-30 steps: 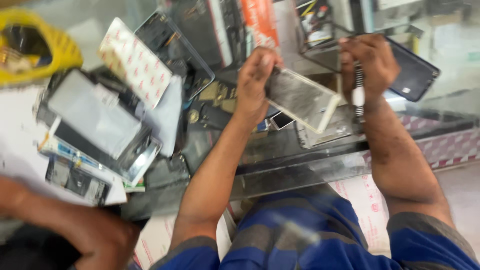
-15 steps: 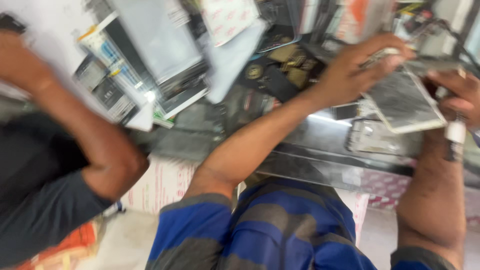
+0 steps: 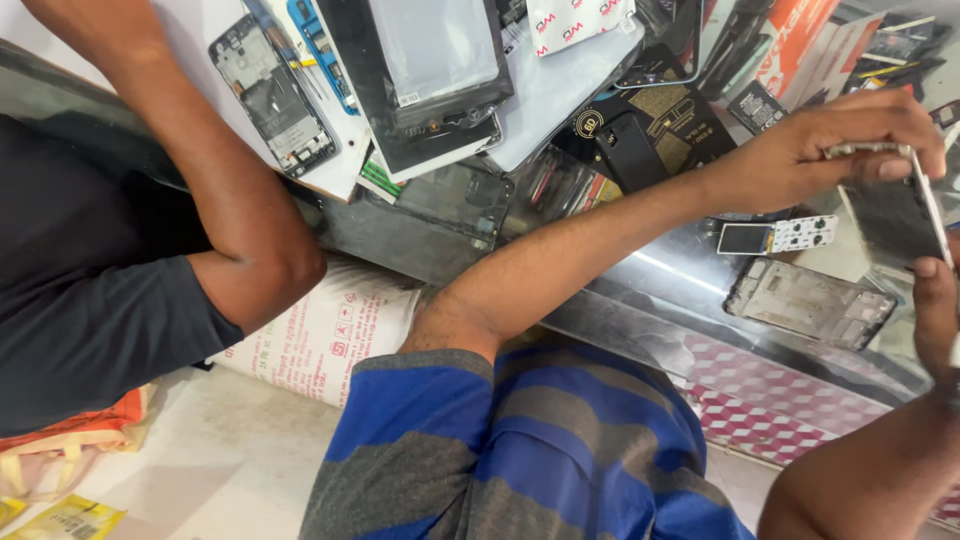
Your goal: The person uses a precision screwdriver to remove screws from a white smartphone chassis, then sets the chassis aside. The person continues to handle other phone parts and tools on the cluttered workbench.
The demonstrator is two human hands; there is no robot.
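Now both hands [image 3: 835, 140] grip phone panel [image 3: 895, 218].

Glass counter [image 3: 660, 275], metal-edged, crowded. On it: bare phone frame [image 3: 808, 303] at right, small circuit board [image 3: 778, 237] just above it, black box [image 3: 650, 128] mid-counter, grey screen panel [image 3: 432, 50] on white sheets, opened phone [image 3: 272, 95] at left. Further clutter indistinct.
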